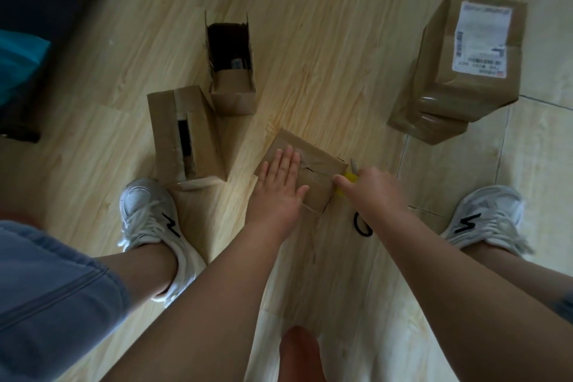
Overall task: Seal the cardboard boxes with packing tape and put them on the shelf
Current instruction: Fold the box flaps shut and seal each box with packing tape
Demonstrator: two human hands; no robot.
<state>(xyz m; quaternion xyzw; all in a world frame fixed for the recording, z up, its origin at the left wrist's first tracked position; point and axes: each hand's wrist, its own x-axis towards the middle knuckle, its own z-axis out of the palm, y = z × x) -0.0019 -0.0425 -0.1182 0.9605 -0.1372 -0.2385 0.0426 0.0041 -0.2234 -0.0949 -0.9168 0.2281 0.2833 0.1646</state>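
Observation:
A small flat cardboard box lies on the wooden floor in front of me, with tape across its top. My left hand presses flat on its left half, fingers straight. My right hand grips a yellow-handled tool at the box's right edge; a grey metal tip sticks out above my fingers. Two open boxes stand to the left: a tall one with its flaps up and a wider one with a gap between its flaps.
A sealed box with a white shipping label sits on another taped box at the right. A black hair tie lies on the floor under my right wrist. My feet in white sneakers flank the work area. Dark furniture fills the upper left.

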